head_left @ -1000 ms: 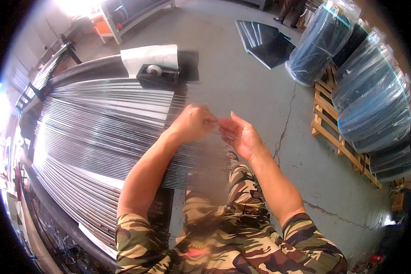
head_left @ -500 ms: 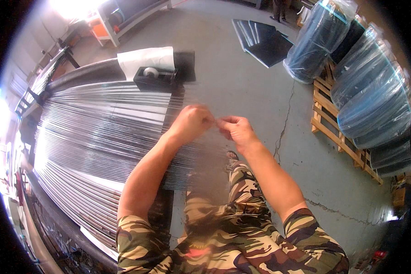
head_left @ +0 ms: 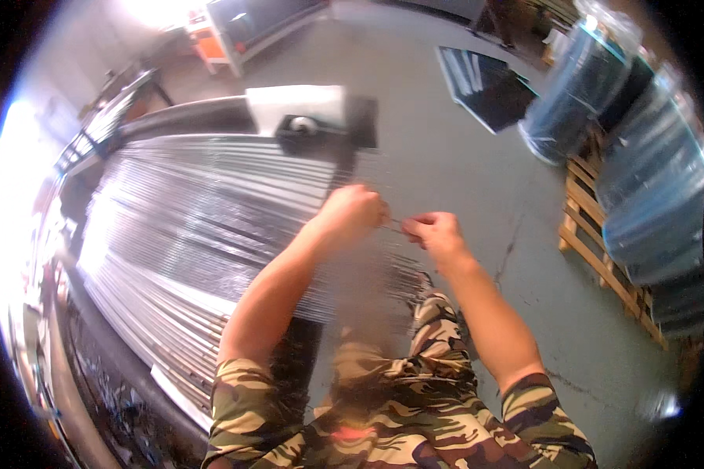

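Note:
My left hand (head_left: pixel 355 209) is closed in a pinch over the right edge of a spread of thin, shiny grey strands (head_left: pixel 203 191). Just to its right, my right hand (head_left: pixel 438 233) also pinches, thumb against fingers. A short thin strand (head_left: pixel 395 224) stretches across the small gap between the two sets of fingertips. Loose strand ends below the hands are blurred. Beyond my left hand, a black tape dispenser (head_left: pixel 314 143) with a white roll rests on the far side of the spread.
White paper (head_left: pixel 321 102) hangs over a dark roller (head_left: pixel 192 119) at the far side. Right of me, rolls wrapped in clear film (head_left: pixel 653 184) stand on a wooden pallet (head_left: pixel 594 248). Dark flat sheets (head_left: pixel 485 90) lie on the grey floor ahead. Another person's legs (head_left: pixel 497 23) show far off.
My fingertips have drawn slightly apart, and the thin strand between them now shows more clearly. The whole view has shifted, so the surroundings appear farther right.

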{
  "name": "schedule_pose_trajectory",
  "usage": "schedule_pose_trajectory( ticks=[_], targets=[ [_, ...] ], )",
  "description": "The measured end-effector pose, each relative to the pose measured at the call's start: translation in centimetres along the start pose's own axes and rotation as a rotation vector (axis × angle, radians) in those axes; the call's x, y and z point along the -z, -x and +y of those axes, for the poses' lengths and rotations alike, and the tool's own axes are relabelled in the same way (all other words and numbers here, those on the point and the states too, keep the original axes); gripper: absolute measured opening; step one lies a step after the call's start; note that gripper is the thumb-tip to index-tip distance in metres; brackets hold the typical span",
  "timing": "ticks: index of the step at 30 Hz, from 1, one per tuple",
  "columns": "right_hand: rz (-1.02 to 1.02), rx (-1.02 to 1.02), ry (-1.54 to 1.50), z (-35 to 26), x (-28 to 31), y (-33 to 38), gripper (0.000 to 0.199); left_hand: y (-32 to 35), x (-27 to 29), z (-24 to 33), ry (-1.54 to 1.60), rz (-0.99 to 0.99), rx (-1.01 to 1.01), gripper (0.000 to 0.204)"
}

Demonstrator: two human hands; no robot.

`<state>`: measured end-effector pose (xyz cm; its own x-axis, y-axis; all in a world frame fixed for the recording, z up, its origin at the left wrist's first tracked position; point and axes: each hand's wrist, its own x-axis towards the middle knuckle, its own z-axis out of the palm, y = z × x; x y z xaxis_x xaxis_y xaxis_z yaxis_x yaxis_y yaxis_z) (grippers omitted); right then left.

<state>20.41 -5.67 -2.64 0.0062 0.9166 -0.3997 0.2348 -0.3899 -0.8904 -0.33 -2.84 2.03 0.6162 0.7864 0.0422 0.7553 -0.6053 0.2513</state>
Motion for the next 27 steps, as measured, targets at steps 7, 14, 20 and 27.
schedule_pose_trajectory(
  ticks=[7, 14, 20, 27],
  targets=[
    [-0.065, 0.349, 0.331, -0.1, 0.4, -0.5, 0.025, -1.6, -1.4, -0.7, -0.043, 0.06, -0.069, 0.005],
    [-0.002, 0.448, 0.521, -1.9, 0.8, 0.4, 0.025, -1.3, -1.0, -0.8, -0.121, -0.018, -0.084, 0.005],
    [-0.135, 0.444, 0.455, -1.7, 0.6, -1.3, 0.023, -1.2, 0.2, -0.1, -0.165, -0.012, -0.044, 0.006],
    [-0.11, 0.4, 0.415, -2.0, 0.4, -1.3, 0.026, -0.2, 1.3, 0.0, -0.198, -0.017, -0.034, 0.007]
  ],
)
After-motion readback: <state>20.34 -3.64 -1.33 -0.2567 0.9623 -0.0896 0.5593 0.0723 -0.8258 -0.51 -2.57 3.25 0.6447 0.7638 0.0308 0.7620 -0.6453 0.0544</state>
